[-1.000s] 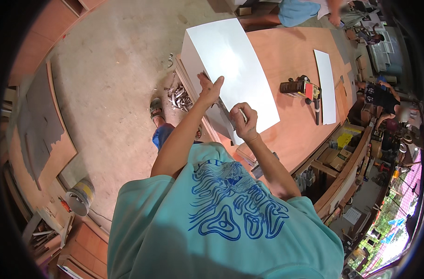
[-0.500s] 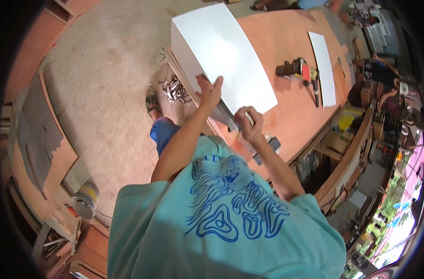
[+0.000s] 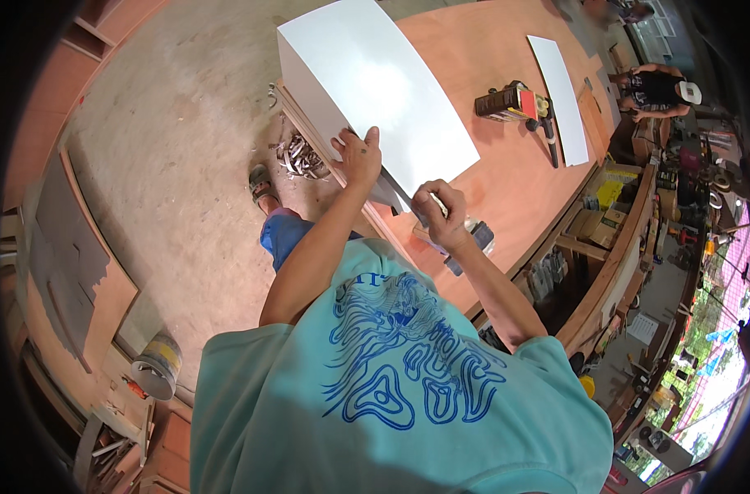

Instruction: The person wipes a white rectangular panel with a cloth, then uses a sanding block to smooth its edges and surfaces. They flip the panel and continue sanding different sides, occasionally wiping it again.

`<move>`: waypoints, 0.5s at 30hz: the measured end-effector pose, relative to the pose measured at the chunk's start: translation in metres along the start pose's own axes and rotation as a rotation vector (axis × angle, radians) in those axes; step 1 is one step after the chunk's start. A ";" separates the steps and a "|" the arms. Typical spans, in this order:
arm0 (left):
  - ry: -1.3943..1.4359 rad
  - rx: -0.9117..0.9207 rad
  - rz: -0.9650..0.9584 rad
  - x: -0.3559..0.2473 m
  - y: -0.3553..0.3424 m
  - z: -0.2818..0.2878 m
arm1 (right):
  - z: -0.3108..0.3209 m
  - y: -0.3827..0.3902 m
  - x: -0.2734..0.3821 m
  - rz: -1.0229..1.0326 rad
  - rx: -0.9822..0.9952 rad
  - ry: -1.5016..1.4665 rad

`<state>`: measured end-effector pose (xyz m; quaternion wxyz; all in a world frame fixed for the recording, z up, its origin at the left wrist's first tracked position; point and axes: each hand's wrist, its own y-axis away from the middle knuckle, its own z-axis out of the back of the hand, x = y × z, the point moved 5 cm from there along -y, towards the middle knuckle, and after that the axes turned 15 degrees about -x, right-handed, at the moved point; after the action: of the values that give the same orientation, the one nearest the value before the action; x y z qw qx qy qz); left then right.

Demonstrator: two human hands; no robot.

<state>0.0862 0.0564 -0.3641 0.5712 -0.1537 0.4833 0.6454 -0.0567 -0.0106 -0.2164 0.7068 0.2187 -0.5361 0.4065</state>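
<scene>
Resting on the near corner of the white laminated panel [image 3: 375,86], the left hand [image 3: 359,158] lay with fingers spread flat. That panel sat on the plywood workbench [image 3: 507,177], overhanging its left edge. Just beside it, the right hand [image 3: 438,212] was curled shut around a small tool, too hidden to identify.

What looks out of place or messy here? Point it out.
A heap of curled shavings litters the floor beside the workbench. Otherwise nothing is odd: the left hand presses the white box and the right hand works at its corner.
</scene>
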 end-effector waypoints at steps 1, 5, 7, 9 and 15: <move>-0.053 0.031 0.003 0.002 -0.001 -0.001 | 0.000 0.000 0.001 -0.036 0.004 0.008; 0.003 -0.099 -0.099 0.003 0.010 0.001 | -0.001 0.015 -0.019 0.093 -0.084 -0.043; -0.074 -0.068 -0.112 0.000 0.000 0.003 | -0.003 0.004 -0.020 0.051 -0.066 -0.042; -0.119 -0.021 -0.112 0.002 0.000 0.008 | -0.003 0.003 -0.014 -0.003 -0.047 -0.034; -0.136 -0.011 -0.123 0.003 0.006 0.001 | -0.013 0.031 -0.053 0.051 -0.069 0.050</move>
<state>0.0808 0.0602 -0.3635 0.6402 -0.1420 0.4297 0.6208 -0.0787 -0.0009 -0.2740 0.7166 0.1702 -0.5371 0.4110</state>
